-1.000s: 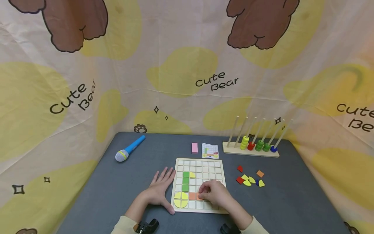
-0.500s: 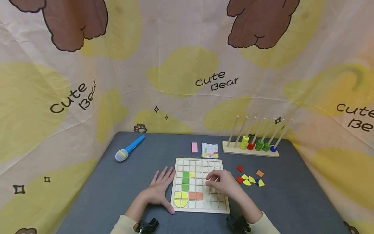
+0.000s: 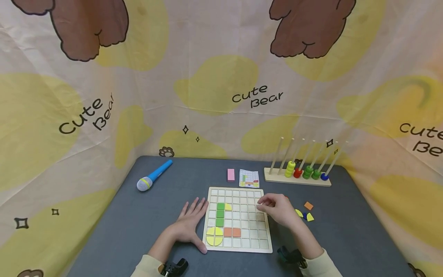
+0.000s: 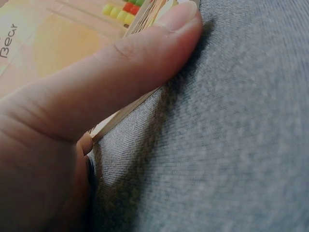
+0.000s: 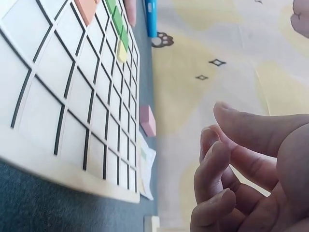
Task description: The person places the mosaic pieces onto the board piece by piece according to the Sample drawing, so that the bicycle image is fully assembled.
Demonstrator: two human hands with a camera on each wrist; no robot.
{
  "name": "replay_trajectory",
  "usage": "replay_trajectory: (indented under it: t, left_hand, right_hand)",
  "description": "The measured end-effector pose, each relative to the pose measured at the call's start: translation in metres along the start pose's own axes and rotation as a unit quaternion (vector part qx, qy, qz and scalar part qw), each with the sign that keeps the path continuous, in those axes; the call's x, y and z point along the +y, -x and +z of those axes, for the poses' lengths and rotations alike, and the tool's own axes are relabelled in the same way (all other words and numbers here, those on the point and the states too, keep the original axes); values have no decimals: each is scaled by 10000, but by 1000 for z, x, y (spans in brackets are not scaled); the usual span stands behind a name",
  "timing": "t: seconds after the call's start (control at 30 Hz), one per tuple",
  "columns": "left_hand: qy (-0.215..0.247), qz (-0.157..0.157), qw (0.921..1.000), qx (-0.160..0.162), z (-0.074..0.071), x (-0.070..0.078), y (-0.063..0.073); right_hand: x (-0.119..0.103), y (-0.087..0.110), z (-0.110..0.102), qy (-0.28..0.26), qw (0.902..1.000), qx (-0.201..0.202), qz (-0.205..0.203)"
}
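A wooden grid board (image 3: 254, 222) lies on the dark table. Green squares (image 3: 220, 214), yellow quarter-circles (image 3: 214, 236), one more yellow piece (image 3: 228, 207) and two orange squares (image 3: 232, 232) sit in its cells. My left hand (image 3: 188, 227) rests with spread fingers along the board's left edge, the thumb at the near corner; its thumb (image 4: 145, 53) fills much of the left wrist view. Over the board's right edge is my right hand (image 3: 278, 207), its fingers loosely bent. In the right wrist view, thumb and fingertips (image 5: 224, 106) stand apart with nothing between them.
Right of the board lie an orange tile (image 3: 308, 206), yellow pieces (image 3: 310, 217) and a blue one (image 3: 305, 216), partly behind the right hand. Farther back are a pink block (image 3: 230, 175), a pattern card (image 3: 249, 179), a bead-peg stand (image 3: 297, 179) and a blue toy microphone (image 3: 154, 175).
My right hand has left the second orange square, now bare in its cell, and moved right and away to the board's right edge, covering some loose pieces. The left hand has stayed still.
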State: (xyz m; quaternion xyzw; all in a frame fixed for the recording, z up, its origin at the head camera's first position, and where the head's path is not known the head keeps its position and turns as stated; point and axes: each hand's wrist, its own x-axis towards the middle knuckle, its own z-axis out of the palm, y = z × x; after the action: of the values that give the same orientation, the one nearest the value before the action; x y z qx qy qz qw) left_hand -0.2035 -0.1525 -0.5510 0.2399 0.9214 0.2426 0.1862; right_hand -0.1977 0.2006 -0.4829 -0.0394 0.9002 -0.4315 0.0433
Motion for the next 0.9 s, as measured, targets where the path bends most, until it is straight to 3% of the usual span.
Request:
replay_trajectory:
  t: [0.53, 0.9]
  left_hand:
    - [-20, 40, 10000, 7, 1, -3, -1]
    - [-41, 81, 9999, 47, 3, -4, 0]
  right_hand:
    - [34, 7, -25, -191, 9980, 355, 480]
    - [54, 12, -52, 54, 9959, 606, 672]
